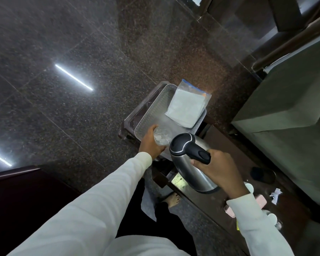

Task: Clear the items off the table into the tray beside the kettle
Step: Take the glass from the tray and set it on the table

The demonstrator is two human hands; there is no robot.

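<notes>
Here, glass (pixel 161 137) apparently within left hand (pixel 151 143), over tray (pixel 155 108).

Kettle (pixel 190 163): brushed silver body showing under black lid and handle, chrome ring edging lid. Tray (pixel 151 109): pale grey, walls showing fine dotted perforation. Bag (pixel 187 106): clear plastic carrying blue seal strip, white sheet showing inside. Glass (pixel 162 137): colourless, transparent. Sleeves (pixel 100 200): off-white, faintly ribbed. Floor (pixel 63 43): dark speckled granite reflecting white light bars. Table (pixel 238 159): showing dark brown.

hands (pixel 151 143) holding glass (pixel 162 136), kettle (pixel 190 161)
</notes>
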